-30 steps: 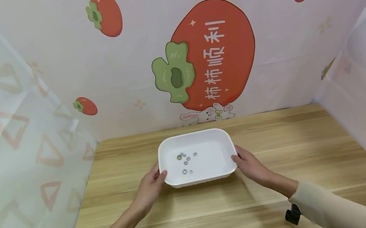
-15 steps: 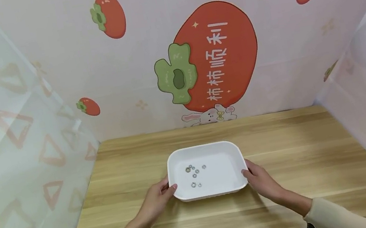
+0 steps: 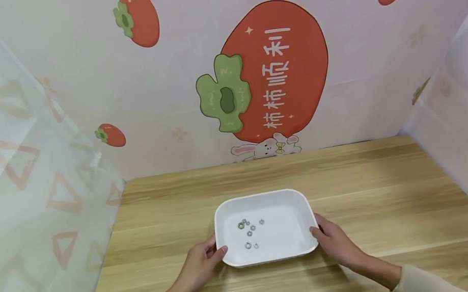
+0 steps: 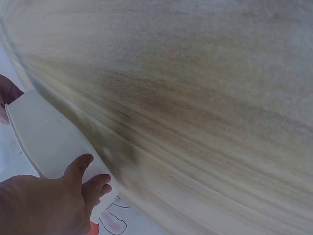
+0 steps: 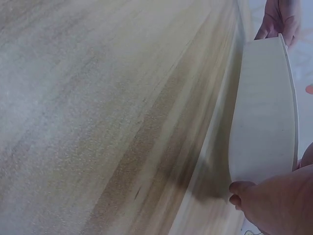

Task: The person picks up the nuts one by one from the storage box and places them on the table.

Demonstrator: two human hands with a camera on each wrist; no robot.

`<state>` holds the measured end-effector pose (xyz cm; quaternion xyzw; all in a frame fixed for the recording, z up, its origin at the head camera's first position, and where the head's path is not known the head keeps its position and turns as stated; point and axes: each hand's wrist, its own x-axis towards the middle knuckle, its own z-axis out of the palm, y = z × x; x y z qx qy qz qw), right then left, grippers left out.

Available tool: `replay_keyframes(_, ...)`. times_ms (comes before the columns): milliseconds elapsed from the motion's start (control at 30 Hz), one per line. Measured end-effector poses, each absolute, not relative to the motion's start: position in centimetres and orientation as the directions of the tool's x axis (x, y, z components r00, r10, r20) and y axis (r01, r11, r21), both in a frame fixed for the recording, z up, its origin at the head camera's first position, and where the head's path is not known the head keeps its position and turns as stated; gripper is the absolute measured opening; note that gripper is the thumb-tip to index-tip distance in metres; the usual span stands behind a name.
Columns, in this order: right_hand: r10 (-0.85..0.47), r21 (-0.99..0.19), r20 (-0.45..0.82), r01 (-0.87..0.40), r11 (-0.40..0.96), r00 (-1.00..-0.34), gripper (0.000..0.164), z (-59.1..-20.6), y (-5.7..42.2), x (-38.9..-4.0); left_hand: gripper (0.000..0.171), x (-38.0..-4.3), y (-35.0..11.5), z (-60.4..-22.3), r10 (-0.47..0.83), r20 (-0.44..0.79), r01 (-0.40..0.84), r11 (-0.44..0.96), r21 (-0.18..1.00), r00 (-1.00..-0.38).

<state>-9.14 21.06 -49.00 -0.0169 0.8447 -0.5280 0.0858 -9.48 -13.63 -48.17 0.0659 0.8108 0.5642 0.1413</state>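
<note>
A white rectangular tray (image 3: 288, 249) with rounded corners is held between both hands over the wooden table. Inside, on its left half, lie several small metal nuts (image 3: 249, 233); one looks more brassy than the others. My left hand (image 3: 199, 266) grips the tray's left side, thumb over the rim and fingers beneath. On the opposite side my right hand (image 3: 336, 242) holds the tray the same way. In the left wrist view, fingers (image 4: 80, 169) spread along the tray's outer wall. The right wrist view shows fingertips (image 5: 239, 188) under the tray's lower edge.
The wood-grain table (image 3: 381, 193) extends around the tray on all sides. A pale back wall (image 3: 150, 87) with printed persimmons rises at its far edge. White sheets with faint patterns, such as the left one (image 3: 34, 200), flank both sides.
Both hands have brought the tray nearer to the body and slightly right. The nuts keep their arrangement inside, and the grip of each hand looks the same.
</note>
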Motion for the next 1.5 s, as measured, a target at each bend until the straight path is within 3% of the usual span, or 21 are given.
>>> replay_keyframes(1100,-0.083,-0.865,-0.150,0.090,0.494,-0.985,0.050,-49.5,21.5,-9.8,0.057,-10.1,-13.4,-49.1,0.271,-0.110,-0.001,0.374,0.928,-0.956)
replay_keyframes(1333,-0.121,-0.837,-0.132,0.046,0.545,-0.984,0.057,-49.1,21.9,-10.2,0.083,-10.3,-13.2,-49.0,0.259,-0.077,0.045,0.436,0.899,-0.963)
replay_keyframes(1500,-0.151,-0.829,-0.115,0.011,0.558,-0.982,0.065,-48.8,22.3,-10.7,0.105,-10.5,-13.4,-48.8,0.258,-0.054,0.125,0.628,0.768,-0.965)
